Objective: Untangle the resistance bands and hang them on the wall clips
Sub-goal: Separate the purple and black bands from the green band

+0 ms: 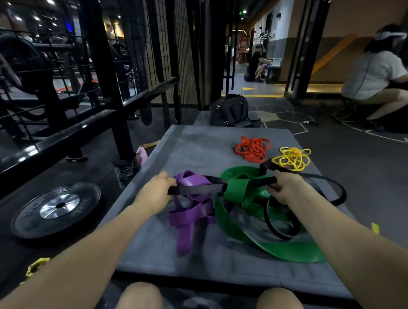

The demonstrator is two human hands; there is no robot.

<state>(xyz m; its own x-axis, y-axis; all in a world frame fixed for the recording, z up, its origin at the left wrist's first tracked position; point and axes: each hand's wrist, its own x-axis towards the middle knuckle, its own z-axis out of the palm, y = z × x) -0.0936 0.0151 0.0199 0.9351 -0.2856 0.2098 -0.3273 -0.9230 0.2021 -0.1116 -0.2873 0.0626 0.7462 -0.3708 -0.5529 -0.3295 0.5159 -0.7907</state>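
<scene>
A black band (197,189) is being gripped at one end by the left hand (156,191) and further along by the right hand (285,185), fingers curled round it, and is being held stretched above the grey mat (198,150). It is being passed through the green band (242,194), which is lying tangled at the mat's middle beside the purple band (191,213). An orange band (253,148) and a yellow band (292,158) are lying bunched toward the mat's far right corner. A weight plate (57,208) is lying on the floor left of the mat, and a black bag (231,111) beyond its far edge.
</scene>
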